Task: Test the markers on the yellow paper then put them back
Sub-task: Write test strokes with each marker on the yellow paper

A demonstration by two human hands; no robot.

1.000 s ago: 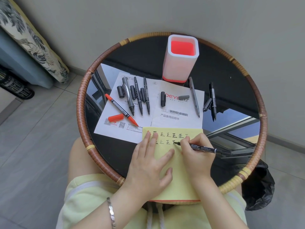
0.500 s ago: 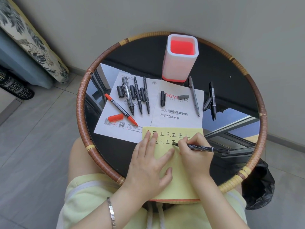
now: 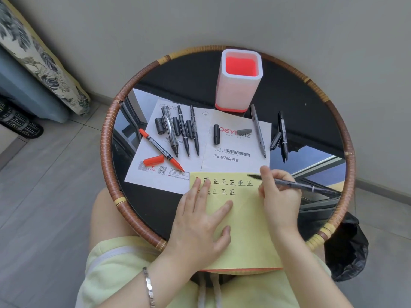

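A yellow paper pad (image 3: 244, 230) lies at the near edge of the round table, with two rows of written characters along its top. My left hand (image 3: 200, 221) rests flat on the pad, fingers spread. My right hand (image 3: 279, 196) grips a black marker (image 3: 295, 185), its tip lifted over the pad's top right corner. Several uncapped black markers (image 3: 184, 134) and loose caps lie on white leaflets (image 3: 231, 156). A red marker (image 3: 160, 148) and its red cap (image 3: 154, 160) lie at the left. The white and red pen holder (image 3: 239, 85) stands at the back.
The round black glass table has a woven rim (image 3: 106, 156). A grey pen (image 3: 258, 132) and two black pens (image 3: 283, 136) lie right of the holder. A black bin bag (image 3: 347, 247) sits at the right of the table, a patterned cushion (image 3: 40, 56) at far left.
My right hand has lifted the marker off the second row and moved it up and to the right. My left hand has stayed put on the pad.
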